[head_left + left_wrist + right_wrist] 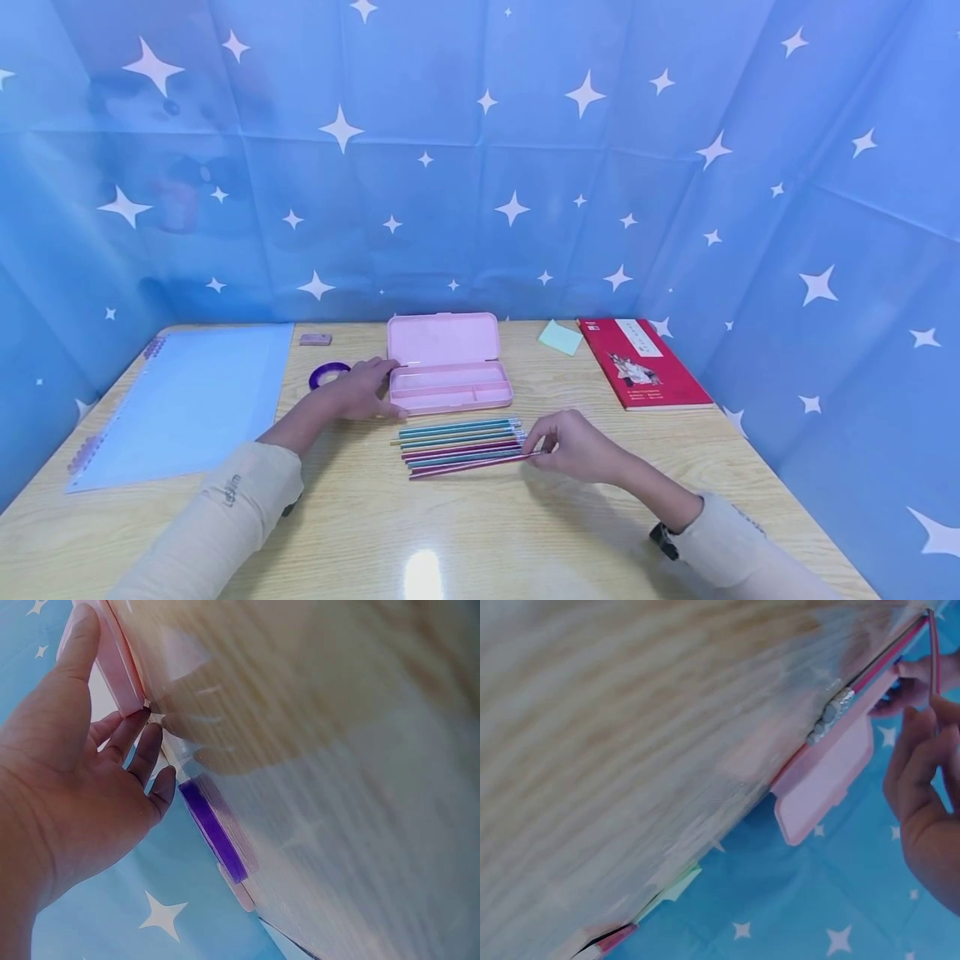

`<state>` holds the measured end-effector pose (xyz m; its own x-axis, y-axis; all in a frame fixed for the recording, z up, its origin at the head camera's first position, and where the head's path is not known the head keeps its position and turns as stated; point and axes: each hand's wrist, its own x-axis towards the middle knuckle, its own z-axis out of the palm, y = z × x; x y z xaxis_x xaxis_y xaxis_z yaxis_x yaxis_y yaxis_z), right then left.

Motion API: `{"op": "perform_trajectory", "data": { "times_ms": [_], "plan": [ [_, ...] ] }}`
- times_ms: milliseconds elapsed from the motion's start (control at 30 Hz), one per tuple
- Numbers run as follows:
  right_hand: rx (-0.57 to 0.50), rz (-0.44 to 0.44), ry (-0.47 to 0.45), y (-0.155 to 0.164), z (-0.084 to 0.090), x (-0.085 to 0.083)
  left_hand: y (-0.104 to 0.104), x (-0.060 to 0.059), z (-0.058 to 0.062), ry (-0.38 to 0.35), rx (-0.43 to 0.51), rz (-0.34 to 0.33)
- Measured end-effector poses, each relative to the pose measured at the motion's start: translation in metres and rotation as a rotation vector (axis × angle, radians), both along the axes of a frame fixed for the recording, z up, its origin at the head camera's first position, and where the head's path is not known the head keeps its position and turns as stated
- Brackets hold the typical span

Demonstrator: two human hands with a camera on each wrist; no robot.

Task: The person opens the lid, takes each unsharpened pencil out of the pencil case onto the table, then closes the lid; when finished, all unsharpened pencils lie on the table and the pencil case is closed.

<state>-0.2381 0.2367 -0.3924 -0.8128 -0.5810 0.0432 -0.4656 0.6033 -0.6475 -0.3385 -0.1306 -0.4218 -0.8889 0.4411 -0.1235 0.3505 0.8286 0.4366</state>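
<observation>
An open pink pencil case (448, 375) lies at the middle of the wooden table (480, 533), lid tipped back. My left hand (392, 387) holds its left end, thumb on the front edge and fingers at the hinge corner. In the left wrist view the left hand (112, 675) has its thumb lying along the case (120, 664). Several coloured pencils (459, 437) lie in a row in front of the case. My right hand (542, 450) pinches the right end of the nearest red pencil (472, 463). The right wrist view shows this hand (930, 712) on the pencil (932, 660) beside the case (829, 769).
A light blue spiral notebook (180, 404) lies at the left. A purple tape roll (328, 374) and a small eraser (315, 339) sit left of the case. A green sticky pad (560, 337) and a red book (643, 363) lie at the right. Blue star cloth walls three sides.
</observation>
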Motion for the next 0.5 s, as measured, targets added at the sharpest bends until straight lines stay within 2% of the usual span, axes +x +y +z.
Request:
{"op": "perform_trajectory", "data": {
  "times_ms": [500],
  "plan": [
    [0.087, -0.059, -0.042, 0.0081, -0.005, -0.0056, -0.0005, 0.0001, -0.0004, -0.007, -0.003, 0.009]
  ]
}}
